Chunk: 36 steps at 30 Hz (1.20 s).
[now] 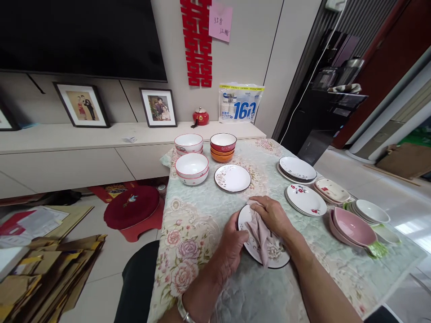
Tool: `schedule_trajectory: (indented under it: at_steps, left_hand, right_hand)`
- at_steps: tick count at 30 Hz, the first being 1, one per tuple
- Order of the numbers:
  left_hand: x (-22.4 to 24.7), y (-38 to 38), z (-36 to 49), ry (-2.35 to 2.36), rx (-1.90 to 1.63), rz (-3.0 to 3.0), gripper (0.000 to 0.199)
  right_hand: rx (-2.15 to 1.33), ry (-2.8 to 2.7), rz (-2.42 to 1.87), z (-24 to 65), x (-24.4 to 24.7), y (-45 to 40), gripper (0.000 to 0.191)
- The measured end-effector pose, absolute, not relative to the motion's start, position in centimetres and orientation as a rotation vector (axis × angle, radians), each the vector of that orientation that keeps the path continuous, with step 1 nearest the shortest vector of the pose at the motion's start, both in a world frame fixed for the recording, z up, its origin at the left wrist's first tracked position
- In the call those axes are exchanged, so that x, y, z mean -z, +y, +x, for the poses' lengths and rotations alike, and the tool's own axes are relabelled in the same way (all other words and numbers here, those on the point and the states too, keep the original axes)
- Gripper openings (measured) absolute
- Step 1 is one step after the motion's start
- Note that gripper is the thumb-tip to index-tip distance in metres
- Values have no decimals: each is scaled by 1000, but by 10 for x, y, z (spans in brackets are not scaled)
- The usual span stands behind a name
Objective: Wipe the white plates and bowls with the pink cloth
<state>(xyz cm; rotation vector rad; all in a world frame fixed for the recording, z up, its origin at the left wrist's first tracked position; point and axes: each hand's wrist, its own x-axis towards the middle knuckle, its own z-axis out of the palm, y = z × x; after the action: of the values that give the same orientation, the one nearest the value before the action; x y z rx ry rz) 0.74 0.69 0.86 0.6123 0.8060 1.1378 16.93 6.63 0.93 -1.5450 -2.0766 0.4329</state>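
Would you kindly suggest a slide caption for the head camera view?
Left hand holding a dark-rimmed plate, right hand keeping a pinkish cloth against it, over a floral tablecloth.

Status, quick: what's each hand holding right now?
Left hand: closed on the nearest plate, at its edge.
Right hand: holding a pink cloth against that plate.

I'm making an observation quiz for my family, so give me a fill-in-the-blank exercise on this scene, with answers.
1. The right hand presses a pink ____ against the dark-rimmed floral plate.
2. A silver bracelet circles the ____ wrist.
3. In the stack topped by the red bowl, the bottom bowl is coloured ____.
4. Red ____ decorate a stack's top plate.

Missing words: cloth; left; orange; flowers.
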Motion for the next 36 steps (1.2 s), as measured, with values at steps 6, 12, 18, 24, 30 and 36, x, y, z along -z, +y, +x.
schedule_trajectory:
  at_steps: [6, 12, 18, 24, 30, 36]
  left_hand:
    - [-9, 15, 3, 860, -1285, 485, 67]
    - [-9, 7, 7, 807, -1188, 584, 75]
    - [-19, 4, 7, 690, -1124, 556, 75]
    - [-11, 6, 8, 676, -1149, 549, 64]
    - [-5, 6, 10, 760, -1138, 611, 41]
    - [-14, 4, 8, 747, -1084, 601, 75]
  right_hand:
    - [-287, -1756, -1852, 186, 1, 70, 32]
    - [-36, -1662, -1960, 179, -4, 68, 29]
    - [189, -1786, -1783, 166, -4, 65, 19]
    - [-372, -2010, -1353, 126, -18, 48, 20]
    - [-679, -2081, -1034, 121, -20, 46, 20]
    - [-195, -1906, -1514, 151, -7, 71, 25]
